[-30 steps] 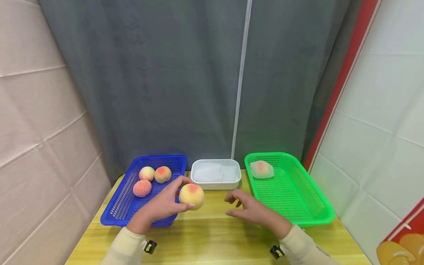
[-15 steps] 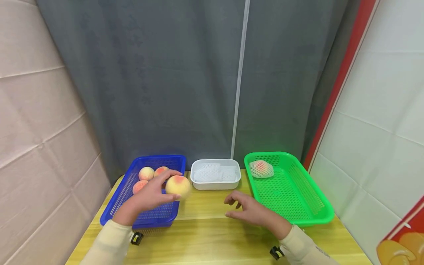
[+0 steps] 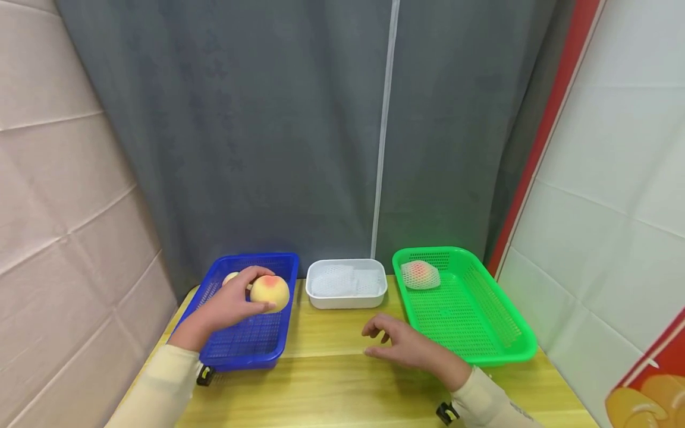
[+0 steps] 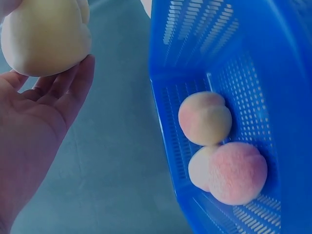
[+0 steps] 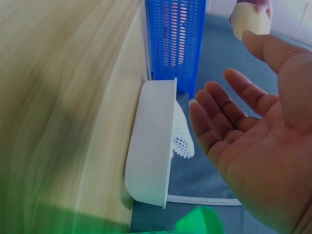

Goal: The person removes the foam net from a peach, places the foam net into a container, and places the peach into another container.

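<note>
My left hand (image 3: 227,306) holds a yellow peach (image 3: 270,292) with a red blush, fingers and thumb round it, above the blue basket (image 3: 289,333). Below it in the left wrist view, three more peaches lie in that basket: a blushed one (image 4: 204,118), a pinker one (image 4: 238,173) and a pale one (image 4: 198,168) partly behind it. My right hand (image 3: 401,342) hovers over the table beside the green basket (image 3: 516,333), fingers loosely bent and holding nothing. One peach in a white foam net (image 3: 420,274) lies at the green basket's back left.
A white plastic tray (image 3: 346,302) with white foam nets (image 3: 334,279) in it stands between the two baskets. The wooden table (image 3: 332,386) meets a grey curtain (image 3: 267,148) at the back. Pale panels flank both sides.
My left hand has carried the yellow peach leftward and back, from near the white tray to over the blue basket. My right hand has stayed almost still.
</note>
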Demonstrator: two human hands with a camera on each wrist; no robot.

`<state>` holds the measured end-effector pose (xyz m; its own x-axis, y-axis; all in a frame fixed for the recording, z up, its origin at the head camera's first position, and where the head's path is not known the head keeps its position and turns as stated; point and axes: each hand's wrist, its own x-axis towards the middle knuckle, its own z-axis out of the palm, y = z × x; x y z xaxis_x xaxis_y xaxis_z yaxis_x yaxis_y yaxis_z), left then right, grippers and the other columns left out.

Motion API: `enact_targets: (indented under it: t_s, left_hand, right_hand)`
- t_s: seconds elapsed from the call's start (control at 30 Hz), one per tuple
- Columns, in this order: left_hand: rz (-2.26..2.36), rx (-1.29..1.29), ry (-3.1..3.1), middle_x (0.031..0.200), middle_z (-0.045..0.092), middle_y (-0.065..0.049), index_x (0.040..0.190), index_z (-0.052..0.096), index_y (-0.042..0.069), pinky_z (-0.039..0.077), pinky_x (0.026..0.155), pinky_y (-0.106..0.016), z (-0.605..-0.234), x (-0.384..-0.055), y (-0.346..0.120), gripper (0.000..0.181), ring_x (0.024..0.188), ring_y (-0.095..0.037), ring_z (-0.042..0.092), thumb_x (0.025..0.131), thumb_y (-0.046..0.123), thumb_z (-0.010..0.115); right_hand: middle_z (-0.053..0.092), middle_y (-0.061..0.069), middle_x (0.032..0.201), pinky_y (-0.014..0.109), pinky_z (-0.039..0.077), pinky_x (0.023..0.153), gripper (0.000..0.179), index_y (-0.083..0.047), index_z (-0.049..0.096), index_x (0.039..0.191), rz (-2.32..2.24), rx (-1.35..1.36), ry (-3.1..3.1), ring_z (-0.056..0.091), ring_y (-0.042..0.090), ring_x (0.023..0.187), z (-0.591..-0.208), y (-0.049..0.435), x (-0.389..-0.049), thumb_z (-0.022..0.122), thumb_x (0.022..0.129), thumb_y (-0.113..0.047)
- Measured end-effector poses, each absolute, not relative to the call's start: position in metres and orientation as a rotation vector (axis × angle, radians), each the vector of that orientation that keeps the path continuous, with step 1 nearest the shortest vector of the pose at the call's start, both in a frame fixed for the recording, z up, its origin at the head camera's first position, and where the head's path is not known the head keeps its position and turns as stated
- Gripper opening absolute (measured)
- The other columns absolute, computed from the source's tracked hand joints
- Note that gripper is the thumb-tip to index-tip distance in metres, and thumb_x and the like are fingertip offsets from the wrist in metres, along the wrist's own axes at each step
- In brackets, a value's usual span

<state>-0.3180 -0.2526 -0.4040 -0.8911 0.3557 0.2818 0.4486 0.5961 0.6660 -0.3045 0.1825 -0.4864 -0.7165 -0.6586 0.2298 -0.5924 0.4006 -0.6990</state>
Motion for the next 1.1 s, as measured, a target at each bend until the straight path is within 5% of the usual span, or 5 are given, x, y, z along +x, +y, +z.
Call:
enact_targets:
  t_s: [0.17, 0.33, 0.8, 1.1]
  left_hand:
    - [-1.131, -0.670, -2.686, 0.135, 0.064, -0.010, 0.140, 0.062, 0.011, 0.061, 0.086, -0.037, -0.405, -0.331, -0.265, 0.061, 0.108, -0.025, 0.068, 0.090, 0.025, 0.095]
    - [-1.207, -0.608, -2.713, 0.136, 0.061, -0.017, 0.143, 0.059, 0.008, 0.060, 0.075, -0.033, -0.402, -0.338, -0.274, 0.063, 0.101, -0.026, 0.071, 0.092, 0.024, 0.093]
    - [-0.964, -0.465, -2.733, 0.136, 0.068, -0.016, 0.144, 0.061, 0.010, 0.060, 0.097, -0.053, -0.400, -0.355, -0.296, 0.064, 0.120, -0.037, 0.068, 0.094, 0.037, 0.090]
    - [-0.944, -0.389, -2.774, 0.134, 0.068, -0.017, 0.144, 0.059, 0.008, 0.058, 0.096, -0.048, -0.398, -0.368, -0.302, 0.069, 0.115, -0.033, 0.067, 0.094, 0.044, 0.090]
  right_hand:
    - [0.068, -0.007, 0.123, 0.044, 0.060, 0.096, 0.028, -0.017, 0.069, 0.124, -1.220, -1.135, 2.556, 0.066, 0.030, 0.116, -0.486, 0.182, -0.303, 0.080, 0.104, -0.032]
    - [0.067, -0.006, 0.122, 0.047, 0.060, 0.096, 0.027, -0.014, 0.069, 0.124, -1.220, -1.131, 2.546, 0.066, 0.032, 0.116, -0.486, 0.182, -0.303, 0.080, 0.104, -0.027]
    - [0.068, -0.004, 0.121, 0.048, 0.060, 0.098, 0.028, -0.009, 0.070, 0.125, -1.216, -1.159, 2.520, 0.067, 0.034, 0.115, -0.487, 0.181, -0.301, 0.080, 0.104, -0.025]
    - [0.068, -0.005, 0.119, 0.047, 0.061, 0.095, 0.026, -0.010, 0.070, 0.123, -1.208, -1.130, 2.517, 0.067, 0.030, 0.114, -0.490, 0.180, -0.301, 0.081, 0.103, -0.022]
